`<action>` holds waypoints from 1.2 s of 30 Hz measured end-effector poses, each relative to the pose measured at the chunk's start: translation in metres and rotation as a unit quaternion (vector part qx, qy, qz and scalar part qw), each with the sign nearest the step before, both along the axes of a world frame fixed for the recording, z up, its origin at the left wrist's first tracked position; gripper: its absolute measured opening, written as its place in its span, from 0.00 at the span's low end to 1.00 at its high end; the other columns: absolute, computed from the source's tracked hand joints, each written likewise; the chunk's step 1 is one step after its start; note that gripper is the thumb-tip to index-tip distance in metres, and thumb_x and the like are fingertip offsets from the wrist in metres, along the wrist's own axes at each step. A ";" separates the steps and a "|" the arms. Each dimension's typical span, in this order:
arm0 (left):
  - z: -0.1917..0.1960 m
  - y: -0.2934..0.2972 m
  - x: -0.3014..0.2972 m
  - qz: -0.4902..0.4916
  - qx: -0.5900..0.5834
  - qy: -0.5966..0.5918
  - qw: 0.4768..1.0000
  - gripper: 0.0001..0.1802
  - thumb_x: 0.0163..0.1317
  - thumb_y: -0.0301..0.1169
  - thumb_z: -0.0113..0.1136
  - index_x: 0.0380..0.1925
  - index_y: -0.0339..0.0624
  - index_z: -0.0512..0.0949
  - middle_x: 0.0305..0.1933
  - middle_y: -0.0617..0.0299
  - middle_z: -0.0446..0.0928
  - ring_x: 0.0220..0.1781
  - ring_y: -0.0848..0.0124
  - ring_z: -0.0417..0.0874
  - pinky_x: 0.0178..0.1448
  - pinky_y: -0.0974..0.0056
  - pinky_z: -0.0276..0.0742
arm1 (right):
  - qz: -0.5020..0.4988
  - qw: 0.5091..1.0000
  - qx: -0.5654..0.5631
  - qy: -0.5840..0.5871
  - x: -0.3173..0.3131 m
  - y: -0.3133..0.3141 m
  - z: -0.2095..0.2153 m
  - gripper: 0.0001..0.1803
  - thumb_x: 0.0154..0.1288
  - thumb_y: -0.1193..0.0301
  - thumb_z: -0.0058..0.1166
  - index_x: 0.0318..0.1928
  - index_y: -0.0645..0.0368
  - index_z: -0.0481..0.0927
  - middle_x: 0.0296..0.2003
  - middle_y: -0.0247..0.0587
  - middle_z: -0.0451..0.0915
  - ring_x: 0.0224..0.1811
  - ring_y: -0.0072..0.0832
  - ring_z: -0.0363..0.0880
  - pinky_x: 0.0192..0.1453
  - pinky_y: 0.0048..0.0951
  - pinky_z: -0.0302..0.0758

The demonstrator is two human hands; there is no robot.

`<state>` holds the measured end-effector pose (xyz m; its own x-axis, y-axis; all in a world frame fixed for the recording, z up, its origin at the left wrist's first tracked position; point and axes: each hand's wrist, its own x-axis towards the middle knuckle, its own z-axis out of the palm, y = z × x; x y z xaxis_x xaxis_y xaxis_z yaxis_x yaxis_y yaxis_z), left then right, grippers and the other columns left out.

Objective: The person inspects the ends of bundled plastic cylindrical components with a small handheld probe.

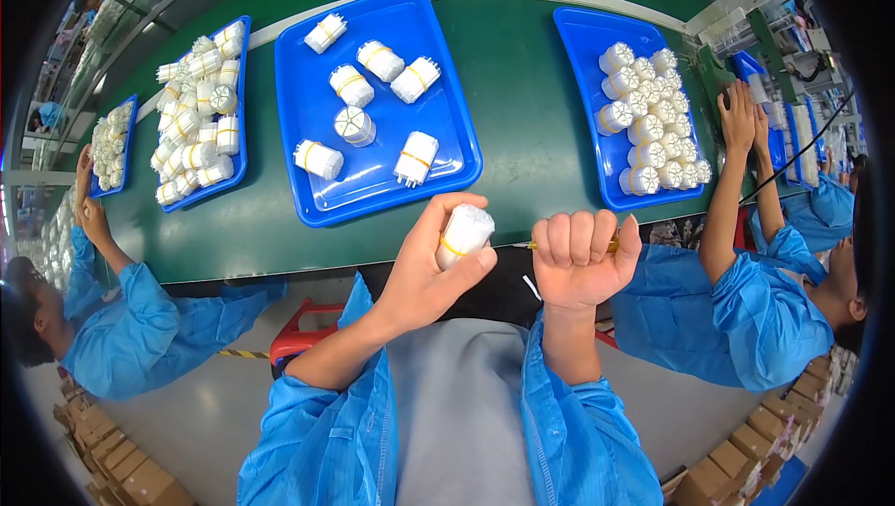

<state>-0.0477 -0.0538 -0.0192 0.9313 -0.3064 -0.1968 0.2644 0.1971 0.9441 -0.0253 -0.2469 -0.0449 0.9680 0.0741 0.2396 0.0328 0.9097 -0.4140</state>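
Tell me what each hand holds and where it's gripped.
Left hand: a yellow-banded white bundle, by its sides, between the fingers. Right hand: a thin yellow item, seemingly by its middle, hidden inside the fist.

We see a bright blue work garment (373,459) whose left sleeve (312,445) and right sleeve (597,441) are wide, creased and faintly ruled with thin lines. Both end on the forearms (347,355), leaving the left hand (424,275) and right hand (584,263) bare. Stitching runs along the front edges (539,417); between these we find plain, smooth grey cloth (457,413).
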 end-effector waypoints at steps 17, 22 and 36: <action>0.004 -0.005 -0.003 -0.039 0.034 -0.011 0.999 0.22 0.57 0.26 0.64 0.53 0.37 0.72 0.41 0.65 0.74 0.42 0.78 0.74 0.45 0.70 0.72 | 0.006 0.995 0.020 -0.094 0.003 0.021 0.025 0.29 0.77 0.49 0.29 0.19 0.51 0.56 0.14 0.28 0.56 0.17 0.25 0.49 0.27 0.33 0.52; 0.005 -0.005 -0.003 -0.049 0.071 -0.023 0.996 0.21 0.56 0.25 0.63 0.51 0.38 0.73 0.41 0.62 0.76 0.42 0.76 0.75 0.46 0.68 0.73 | 0.020 0.996 0.006 -0.086 0.002 0.022 0.025 0.29 0.77 0.50 0.28 0.18 0.51 0.56 0.14 0.27 0.55 0.17 0.25 0.49 0.27 0.32 0.51; 0.008 0.002 0.001 -0.015 0.012 0.005 1.000 0.25 0.64 0.26 0.59 0.61 0.37 0.66 0.40 0.60 0.74 0.38 0.77 0.76 0.39 0.69 0.74 | 0.006 0.996 0.085 -0.009 0.023 0.000 0.015 0.30 0.79 0.50 0.31 0.17 0.51 0.58 0.14 0.29 0.57 0.18 0.23 0.54 0.27 0.29 0.56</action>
<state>-0.0470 -0.0514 -0.0114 0.9198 -0.3290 -0.2136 0.2794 0.1674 0.9455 -0.0025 -0.2474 -0.0300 0.9625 0.0427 0.2678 0.0274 0.9671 -0.2530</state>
